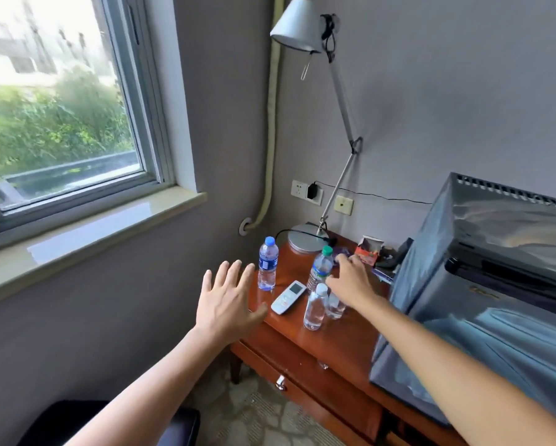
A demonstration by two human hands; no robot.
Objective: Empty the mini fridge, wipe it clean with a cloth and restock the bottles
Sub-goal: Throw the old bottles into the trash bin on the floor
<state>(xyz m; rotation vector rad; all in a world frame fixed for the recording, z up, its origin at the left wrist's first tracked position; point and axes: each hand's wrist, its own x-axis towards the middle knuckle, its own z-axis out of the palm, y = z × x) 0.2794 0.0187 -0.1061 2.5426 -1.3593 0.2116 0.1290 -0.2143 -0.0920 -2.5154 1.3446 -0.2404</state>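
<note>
Clear plastic bottles are standing upright on the wooden side table (341,346), long axes vertical, out of the mini fridge (482,284), which is sitting at the table's right end. Right hand (350,280) is reaching in over the cluster now, fingers spread and loosely bent, holding nothing; the green-capped bottle (318,268) is just left of its fingertips, and two small clear bottles (315,307) are standing just under the wrist. Left hand (228,297) is hovering flat and wide open, empty, with the blue-capped bottle (267,263) just right of its fingers. A white remote (288,297) is lying between the bottles. Looks like each hand is lining up on its nearest bottle, whether for restocking I cannot tell.
</note>
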